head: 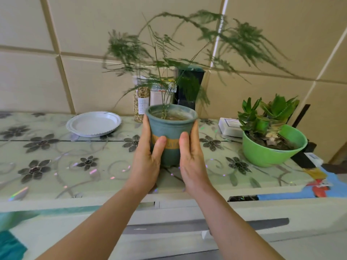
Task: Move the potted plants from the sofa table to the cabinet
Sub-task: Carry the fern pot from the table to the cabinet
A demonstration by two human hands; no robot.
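Both hands, left point(148, 156) and right point(191, 158), are clasping the fern pot point(171, 132) standing on the bench point(75, 166) beside a succulent bowl point(270, 151).

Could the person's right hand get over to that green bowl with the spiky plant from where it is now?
Probably yes. The green bowl stands on the cabinet top just to the right of the right hand, with only bare flowered covering between them. But that hand, with the left hand, is holding the blue-green pot.

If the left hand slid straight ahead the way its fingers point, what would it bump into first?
Probably the grain-filled jar behind the blue-green pot that the left hand holds, though depth is unclear.
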